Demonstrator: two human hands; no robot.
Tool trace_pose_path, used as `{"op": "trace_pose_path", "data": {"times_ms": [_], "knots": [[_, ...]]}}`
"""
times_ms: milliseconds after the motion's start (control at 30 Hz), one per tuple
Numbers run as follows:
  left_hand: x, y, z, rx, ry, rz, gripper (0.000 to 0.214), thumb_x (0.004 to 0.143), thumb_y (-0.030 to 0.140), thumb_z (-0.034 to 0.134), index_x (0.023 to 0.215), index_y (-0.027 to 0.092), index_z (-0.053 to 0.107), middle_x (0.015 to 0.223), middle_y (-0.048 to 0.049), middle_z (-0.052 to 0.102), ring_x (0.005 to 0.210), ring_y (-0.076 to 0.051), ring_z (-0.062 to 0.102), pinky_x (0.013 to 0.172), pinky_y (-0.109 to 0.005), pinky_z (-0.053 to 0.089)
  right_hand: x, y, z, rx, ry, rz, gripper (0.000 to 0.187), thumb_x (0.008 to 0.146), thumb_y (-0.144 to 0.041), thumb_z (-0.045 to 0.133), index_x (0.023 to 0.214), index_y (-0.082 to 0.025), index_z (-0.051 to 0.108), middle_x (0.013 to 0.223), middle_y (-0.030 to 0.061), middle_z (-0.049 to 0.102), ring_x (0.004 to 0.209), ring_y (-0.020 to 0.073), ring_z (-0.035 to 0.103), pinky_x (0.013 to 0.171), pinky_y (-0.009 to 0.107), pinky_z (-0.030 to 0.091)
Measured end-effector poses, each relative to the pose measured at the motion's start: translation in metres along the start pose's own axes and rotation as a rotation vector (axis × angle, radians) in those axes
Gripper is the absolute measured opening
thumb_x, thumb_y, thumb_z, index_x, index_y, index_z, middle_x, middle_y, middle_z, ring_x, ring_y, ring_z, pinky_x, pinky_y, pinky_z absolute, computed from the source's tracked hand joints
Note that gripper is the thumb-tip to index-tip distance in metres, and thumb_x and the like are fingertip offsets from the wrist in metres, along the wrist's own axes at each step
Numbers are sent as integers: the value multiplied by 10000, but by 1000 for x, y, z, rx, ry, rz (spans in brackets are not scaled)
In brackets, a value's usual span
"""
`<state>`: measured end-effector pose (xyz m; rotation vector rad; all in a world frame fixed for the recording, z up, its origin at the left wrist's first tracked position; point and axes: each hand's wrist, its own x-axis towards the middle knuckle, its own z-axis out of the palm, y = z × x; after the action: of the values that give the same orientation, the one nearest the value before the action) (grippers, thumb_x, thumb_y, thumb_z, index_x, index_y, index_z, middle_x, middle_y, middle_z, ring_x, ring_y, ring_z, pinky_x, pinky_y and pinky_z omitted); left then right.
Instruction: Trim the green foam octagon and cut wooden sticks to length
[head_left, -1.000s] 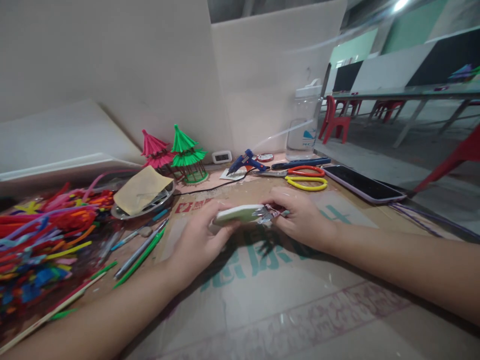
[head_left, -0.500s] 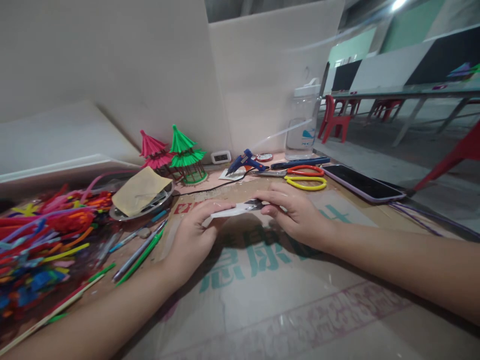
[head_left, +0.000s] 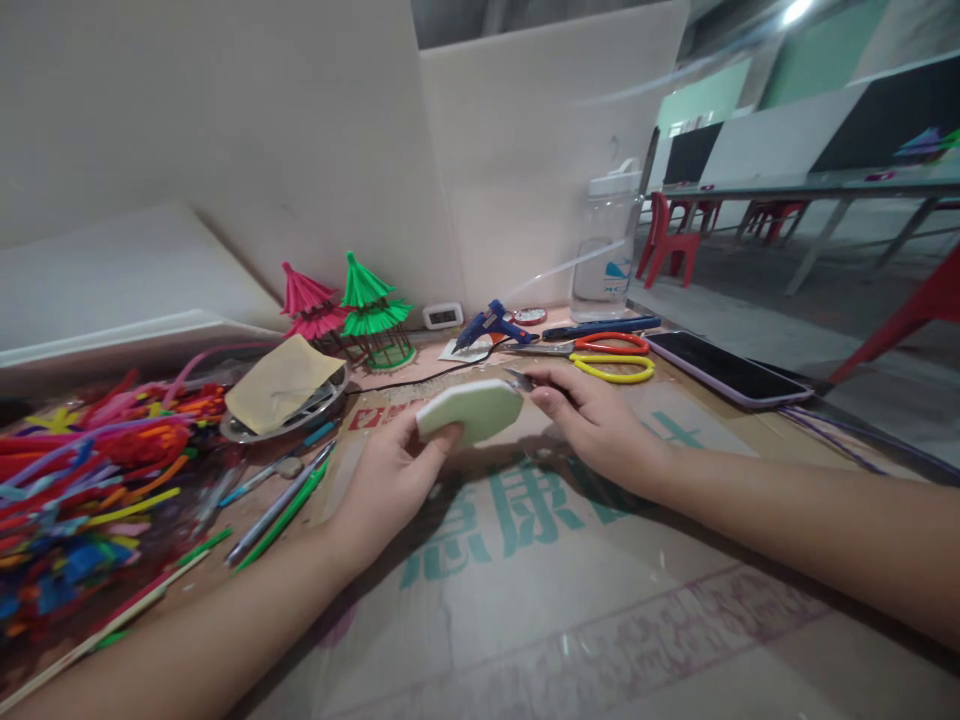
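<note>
Between thumb and fingers, my left hand (head_left: pixel 401 470) holds a pale green foam board piece (head_left: pixel 480 410) with cut, many-sided edges and a white rim. It is tilted up so its flat face shows, raised above the cardboard (head_left: pixel 517 620). At its right edge, my right hand (head_left: pixel 589 415) is closed on a small dark blade (head_left: pixel 519 379), mostly hidden by the fingers. The blade's tip lies close to the board's upper right corner; whether they touch I cannot tell.
Scissors (head_left: pixel 611 358), a blue glue gun (head_left: pixel 491 325), a phone (head_left: pixel 727 368) and a water bottle (head_left: pixel 602 245) stand or lie behind and right. Green (head_left: pixel 367 310) and pink (head_left: pixel 307 295) small pavilions stand at the back. Pipe cleaners (head_left: pixel 90 480) pile up at left, near a metal dish (head_left: pixel 244 432).
The foam piece has turned from nearly edge-on to showing its pale green face. My right hand has drawn slightly off its edge with the blade.
</note>
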<state>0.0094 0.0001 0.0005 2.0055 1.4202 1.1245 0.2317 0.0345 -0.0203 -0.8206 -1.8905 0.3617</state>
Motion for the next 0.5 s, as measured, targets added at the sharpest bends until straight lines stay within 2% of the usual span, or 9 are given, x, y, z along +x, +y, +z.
{"op": "trace_pose_path", "data": {"times_ms": [100,200,300,500], "knots": [[2,0,0,-104,-24,-128,380,854,481,569,977,127,635,919,-77,714,822,-228,665,712,-324,541,3,6,3,78,19,140,224,958,-303,456,1054,-191,625,1064,69,694,997,209,629,893,365,479],[3,-1,-1,-161,-53,-166,410,852,539,548,923,144,630,866,-63,700,771,-214,657,659,-305,538,4,10,4,105,8,188,247,961,-336,454,1044,-184,631,1080,77,693,1037,221,622,914,381,473],[4,-1,-2,-126,-36,-161,400,844,543,553,861,151,632,837,-54,692,760,-204,647,645,-286,528,3,10,5,108,-15,155,240,957,-318,459,1057,-196,640,1104,74,699,1058,225,625,914,390,482],[5,-6,0,-73,-54,-79,323,868,416,538,1008,146,648,953,-68,716,841,-220,655,734,-313,535,1,7,3,21,32,44,237,933,-283,501,1089,-220,667,1099,67,710,1035,225,647,920,410,495]]}}
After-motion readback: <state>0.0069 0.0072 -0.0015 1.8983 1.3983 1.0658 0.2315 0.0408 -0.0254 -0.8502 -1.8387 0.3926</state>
